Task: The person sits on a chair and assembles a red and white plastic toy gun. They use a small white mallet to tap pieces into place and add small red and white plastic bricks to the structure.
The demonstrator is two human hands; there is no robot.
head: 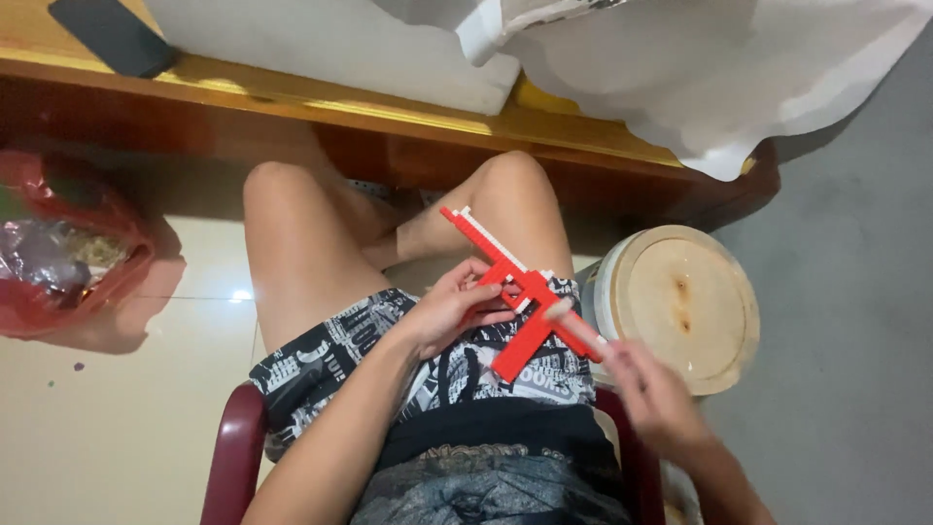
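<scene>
Head view, person seated in a dark red chair (233,437), legs under a wooden desk (408,117) draped with white paper sheets (700,68); grey floor on the right, pale tiles on the left. Red plastic bag (68,253) lies on the tiles, a white bucket with round wooden lid (680,301) stands beside the right knee, a dark phone (112,34) sits at the desk corner. Over the lap, a red-and-white brick model (515,292), long, cross-shaped. Left hand (452,306) grips its middle, fingers curled around. Right hand (651,394) is blurred, apparently pinching the lower red end; grip unclear. Looks like mid-assembly; a further piece would need steady alignment.
</scene>
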